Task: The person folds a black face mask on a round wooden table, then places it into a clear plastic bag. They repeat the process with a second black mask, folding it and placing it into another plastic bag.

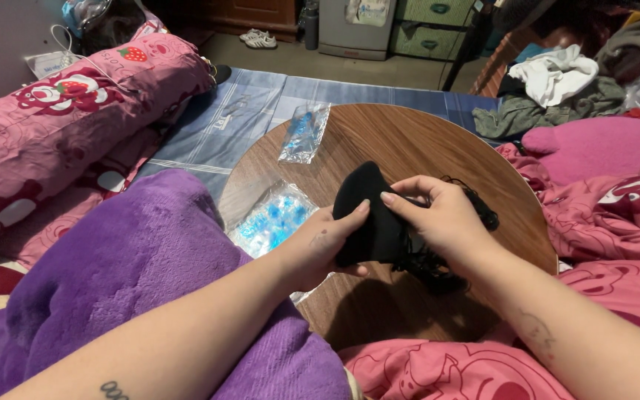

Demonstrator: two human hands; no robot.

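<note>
Both of my hands hold a black piece of fabric (pixel 368 215) above a round wooden table (pixel 409 141). My left hand (pixel 320 248) grips its lower left side, thumb on the front. My right hand (pixel 438 218) pinches its right edge, where black threads or fringe (pixel 438 267) hang down onto the table. Two clear plastic bags with blue beads lie on the table: a larger bag (pixel 272 218) just left of my left hand, and a smaller bag (pixel 304 133) farther back.
A purple fleece blanket (pixel 135 267) covers my lap at left. Pink printed bedding (pixel 61 118) lies at left and a pink cover (pixel 609 200) at right. A blue mat (pixel 238 111) lies beyond the table. Piled clothes (pixel 557 81) sit at back right.
</note>
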